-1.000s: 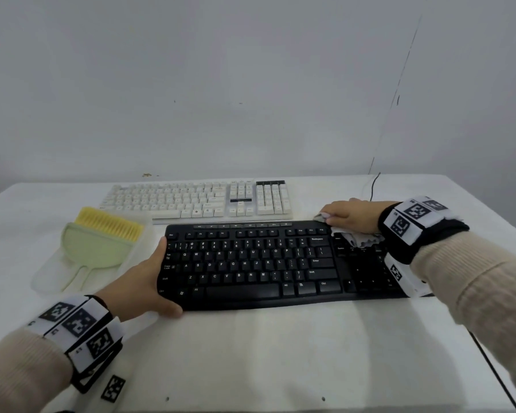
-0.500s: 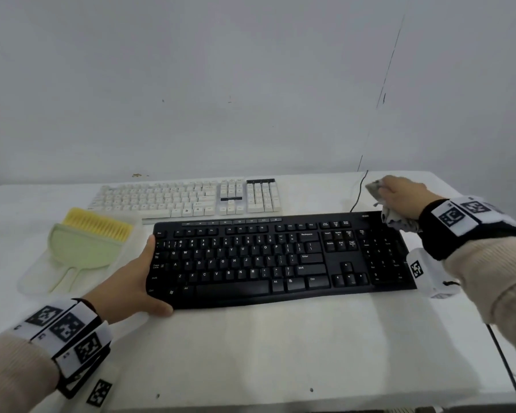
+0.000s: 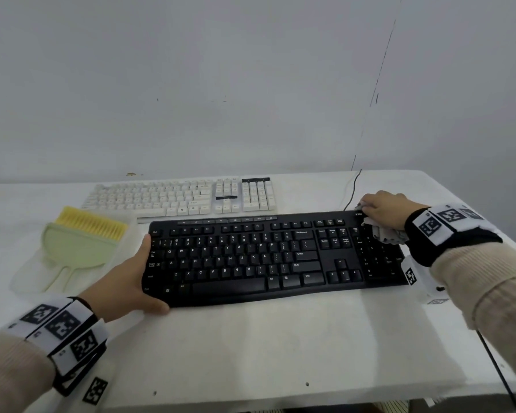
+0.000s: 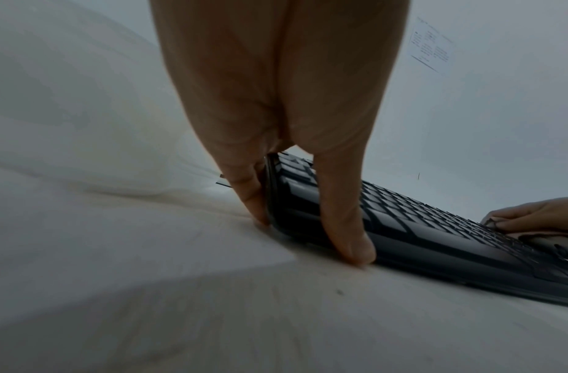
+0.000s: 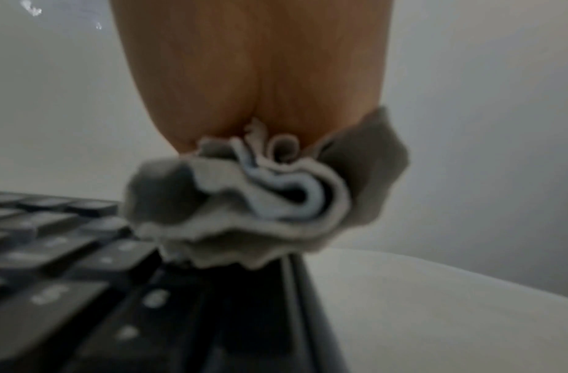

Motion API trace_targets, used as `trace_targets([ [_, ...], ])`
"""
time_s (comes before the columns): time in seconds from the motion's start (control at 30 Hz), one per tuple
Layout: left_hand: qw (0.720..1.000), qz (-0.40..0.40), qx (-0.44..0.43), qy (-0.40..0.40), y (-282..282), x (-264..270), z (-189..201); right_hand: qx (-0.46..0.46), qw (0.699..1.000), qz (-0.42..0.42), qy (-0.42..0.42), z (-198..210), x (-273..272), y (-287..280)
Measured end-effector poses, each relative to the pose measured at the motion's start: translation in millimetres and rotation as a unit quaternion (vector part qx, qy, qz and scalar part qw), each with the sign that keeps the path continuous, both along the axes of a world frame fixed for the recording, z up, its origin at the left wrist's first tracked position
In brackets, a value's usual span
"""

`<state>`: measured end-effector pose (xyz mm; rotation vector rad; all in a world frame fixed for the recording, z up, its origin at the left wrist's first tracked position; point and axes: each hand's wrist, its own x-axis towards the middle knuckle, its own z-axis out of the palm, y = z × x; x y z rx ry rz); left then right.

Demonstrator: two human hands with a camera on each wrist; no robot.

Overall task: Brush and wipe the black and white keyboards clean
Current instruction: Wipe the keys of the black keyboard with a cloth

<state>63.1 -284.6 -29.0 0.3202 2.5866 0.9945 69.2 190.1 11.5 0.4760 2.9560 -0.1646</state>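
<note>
Gripping the black keyboard (image 3: 251, 257) by its left end, your left hand (image 3: 125, 281) steadies it at mid-table. Your right hand (image 3: 385, 208) clutches a crumpled grey cloth (image 5: 260, 196) on its far right corner. Behind lies the white keyboard (image 3: 179, 198).

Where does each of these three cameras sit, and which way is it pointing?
Head: worn on the person's head, looking forward and down at the white table, the black plastic keyboard, the white keyboard behind it and the yellow-bristled green brush; both hands and sleeves show.
Left wrist: looks along the left hand, which grips the keyboard's left end.
Right wrist: looks along the right hand, which holds a crumpled grey cloth on the keys.
All three views share the black keyboard; the left wrist view also catches the right hand and cloth.
</note>
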Motion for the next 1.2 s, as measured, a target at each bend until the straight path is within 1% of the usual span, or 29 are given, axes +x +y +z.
trace_targets([
  [0.1, 1.0, -0.004, -0.005, 0.0, -0.9, -0.9, -0.7, 0.007, 1.0, 0.008, -0.007, 2.4, -1.6, -9.2],
  [0.2, 1.0, -0.005, -0.01, 0.0, -0.5, -0.7, 0.0, 0.016, 0.999, 0.033, 0.001, 5.0, -2.0, -19.8],
  [0.27, 1.0, -0.005, -0.009, 0.003, 0.2, 0.1, 0.4, 0.015, 0.999, 0.046, -0.008, 7.0, -1.4, -24.3],
  [0.4, 1.0, 0.005, -0.009, 0.006, 3.8, 4.4, 4.1, 0.005, 0.998, 0.044, -0.042, 6.4, 0.6, -18.2],
  [0.57, 1.0, 0.008, -0.012, 0.001, 2.9, 2.9, 4.1, 0.001, 0.998, 0.003, -0.057, 6.3, 2.2, -4.7],
  [0.63, 1.0, 0.007, -0.012, 0.001, 1.6, 1.4, 2.7, -0.015, 0.999, -0.009, -0.05, 6.3, 5.0, -1.7],
  [0.83, 1.0, 0.001, -0.011, 0.005, 0.0, -0.4, 0.5, -0.1, 0.994, -0.053, -0.003, 6.7, 13.2, -3.0],
  [1.0, 1.0, -0.006, -0.008, 0.002, -1.3, -1.3, 0.3, -0.165, 0.984, -0.062, 0.022, 14.1, 21.6, -4.9],
  [1.07, 1.0, -0.004, -0.008, 0.001, 0.2, 0.1, 1.6, -0.178, 0.982, -0.061, 0.022, 16.7, 24.4, -6.9],
  [1.2, 1.0, -0.009, -0.009, 0.004, -0.8, 0.7, 1.6, -0.152, 0.985, -0.077, 0.003, 16.9, 30.2, -7.4],
])
